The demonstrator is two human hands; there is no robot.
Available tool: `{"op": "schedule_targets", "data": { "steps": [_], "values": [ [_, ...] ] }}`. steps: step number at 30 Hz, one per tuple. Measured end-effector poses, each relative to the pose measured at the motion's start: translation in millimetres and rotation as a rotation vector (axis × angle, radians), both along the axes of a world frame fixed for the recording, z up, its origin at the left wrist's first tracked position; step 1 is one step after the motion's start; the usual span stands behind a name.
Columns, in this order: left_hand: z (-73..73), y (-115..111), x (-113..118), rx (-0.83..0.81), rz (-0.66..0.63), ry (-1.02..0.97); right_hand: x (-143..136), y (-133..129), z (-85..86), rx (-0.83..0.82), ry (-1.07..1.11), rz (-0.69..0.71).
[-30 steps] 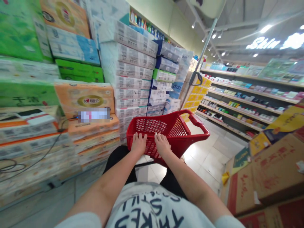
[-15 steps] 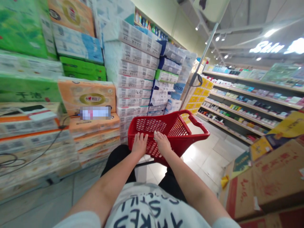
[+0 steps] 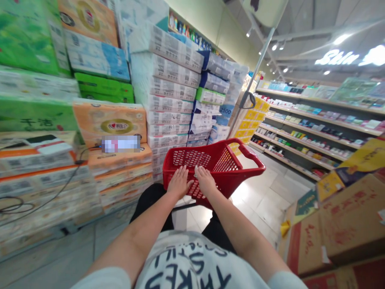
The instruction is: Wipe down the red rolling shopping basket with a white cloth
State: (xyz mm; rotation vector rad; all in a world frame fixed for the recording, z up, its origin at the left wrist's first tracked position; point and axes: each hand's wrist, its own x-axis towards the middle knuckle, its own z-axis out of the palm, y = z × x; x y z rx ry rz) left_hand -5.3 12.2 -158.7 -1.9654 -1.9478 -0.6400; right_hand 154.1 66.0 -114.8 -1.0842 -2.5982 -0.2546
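Observation:
A red plastic shopping basket cart (image 3: 222, 176) with perforated walls stands right in front of my knees, its handle turned to the right. My left hand (image 3: 179, 184) is palm down at its near rim, fingers stretched out and thumb held apart, with nothing in it. Beside it my right hand (image 3: 207, 182) is at the same rim, thumb close against the fingers. A small pale thing (image 3: 196, 172) shows at the right thumb, too small to name. What lies under the right palm is hidden.
Stacked tissue packs (image 3: 111, 120) rise on the left, with a phone-like slab (image 3: 52, 145) and a black cable (image 3: 64, 184) on them. A metal pole (image 3: 252, 84) stands behind the cart. Cardboard boxes (image 3: 351, 224) are at right; stocked shelves (image 3: 313, 124) lie beyond.
My left fingers have straightened and the left thumb has spread outward. My right hand and the cart have hardly moved.

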Motion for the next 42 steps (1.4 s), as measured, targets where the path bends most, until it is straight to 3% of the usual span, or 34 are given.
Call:
{"op": "schedule_targets", "data": {
  "steps": [2, 6, 9, 14, 18, 22, 26, 31, 35, 38, 42],
  "values": [
    [-2.9, 1.8, -1.2, 0.015, -0.016, -0.002, 1.2, 0.3, -2.8, 0.008, 0.003, 0.033],
    [-4.8, 1.6, -2.1, 0.025, -0.02, 0.028, 2.7, 1.9, -5.7, 0.036, 0.03, -0.04],
    [-3.8, 0.5, -1.8, 0.025, -0.009, 0.045, 4.7, 1.7, -3.5, 0.053, -0.045, 0.066],
    [-3.9, 0.2, -1.1, 0.034, -0.009, 0.049, 8.3, -0.4, 1.5, 0.005, -0.031, -0.012],
    [-5.3, 1.1, -1.0, 0.046, -0.016, 0.04, 11.2, -0.2, -2.0, 0.029, -0.01, 0.104],
    [-5.9, 2.3, -0.7, 0.047, -0.027, 0.027, 23.1, 0.5, -5.8, 0.112, 0.161, -0.062],
    [-5.8, 2.9, 0.4, 0.026, 0.011, 0.059, 38.9, 1.4, -1.6, 0.125, 0.122, 0.034],
    [2.1, 1.4, 6.0, 0.008, 0.035, 0.058, 48.8, 2.3, 3.2, 0.057, 0.149, -0.135],
    [14.9, 4.4, 20.6, 0.023, 0.085, -0.004, 49.5, 2.9, 1.0, 0.052, 0.119, -0.084],
    [18.5, 10.3, 32.1, -0.003, 0.008, 0.015, 57.5, 8.3, 3.6, 0.08, 0.163, -0.057],
    [15.3, 16.0, 38.8, -0.016, -0.061, 0.023, 74.0, 15.0, 8.3, 0.129, 0.295, -0.139]
  ]
}}
